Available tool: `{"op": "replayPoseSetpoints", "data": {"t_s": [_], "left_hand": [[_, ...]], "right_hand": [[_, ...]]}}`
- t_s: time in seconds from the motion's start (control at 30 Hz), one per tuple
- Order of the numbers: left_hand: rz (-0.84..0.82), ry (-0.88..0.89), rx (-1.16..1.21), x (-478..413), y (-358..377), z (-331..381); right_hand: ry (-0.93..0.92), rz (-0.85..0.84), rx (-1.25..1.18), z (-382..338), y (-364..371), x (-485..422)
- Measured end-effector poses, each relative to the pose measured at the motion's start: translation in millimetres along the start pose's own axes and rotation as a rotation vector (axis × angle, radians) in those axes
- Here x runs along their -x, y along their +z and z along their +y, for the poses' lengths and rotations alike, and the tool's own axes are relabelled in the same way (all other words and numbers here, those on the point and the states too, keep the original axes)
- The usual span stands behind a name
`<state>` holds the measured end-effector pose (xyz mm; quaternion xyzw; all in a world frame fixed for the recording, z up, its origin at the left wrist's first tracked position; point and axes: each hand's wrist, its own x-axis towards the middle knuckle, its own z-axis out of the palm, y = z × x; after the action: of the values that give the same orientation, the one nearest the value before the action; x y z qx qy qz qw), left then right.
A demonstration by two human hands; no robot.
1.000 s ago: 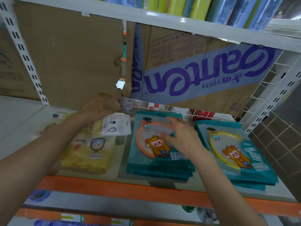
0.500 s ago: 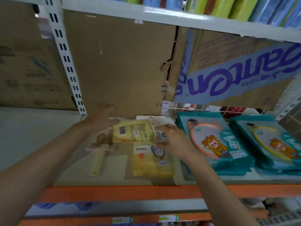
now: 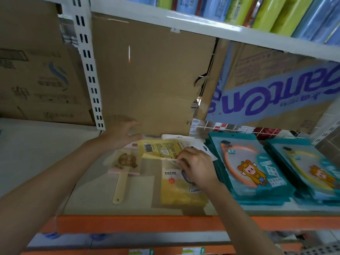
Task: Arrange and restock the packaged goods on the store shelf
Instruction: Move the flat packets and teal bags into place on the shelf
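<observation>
With the right grip (image 3: 197,166), pinching the near edge of a yellow packet (image 3: 161,149) between curled fingers and thumb, holding it barcode-up just above the shelf (image 3: 36,153). With the left grip (image 3: 122,137), hovering with fingers spread at the packet's far left corner; contact impossible to tell. Working over a pale shelf board carrying a second yellow packet (image 3: 182,188), a packaged wooden-handled brush (image 3: 125,168) to its left and two teal stacks (image 3: 253,168) to its right. Facing brown cardboard (image 3: 147,80), a slotted white upright (image 3: 88,67) and a purple-lettered carton (image 3: 276,94), behind an orange front lip (image 3: 139,223).
</observation>
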<state>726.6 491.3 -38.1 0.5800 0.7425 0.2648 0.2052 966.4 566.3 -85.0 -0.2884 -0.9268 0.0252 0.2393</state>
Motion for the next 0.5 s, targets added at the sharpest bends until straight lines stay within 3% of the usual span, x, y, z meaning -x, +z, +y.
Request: {"op": "replayPoseSetpoints", "data": {"t_s": [0.27,0.4,0.5], "left_hand": [[0.048,0.194,0.201,-7,-25,65],[0.171,0.329,0.145,-10,-35,93],[0.165,0.345,-0.006,-13,-43,103]], "right_hand": [[0.023,0.25,0.033,5,-45,-44],[-0.011,0.334,0.069,6,-73,-62],[-0.004,0.298,0.041,6,-90,-71]]}}
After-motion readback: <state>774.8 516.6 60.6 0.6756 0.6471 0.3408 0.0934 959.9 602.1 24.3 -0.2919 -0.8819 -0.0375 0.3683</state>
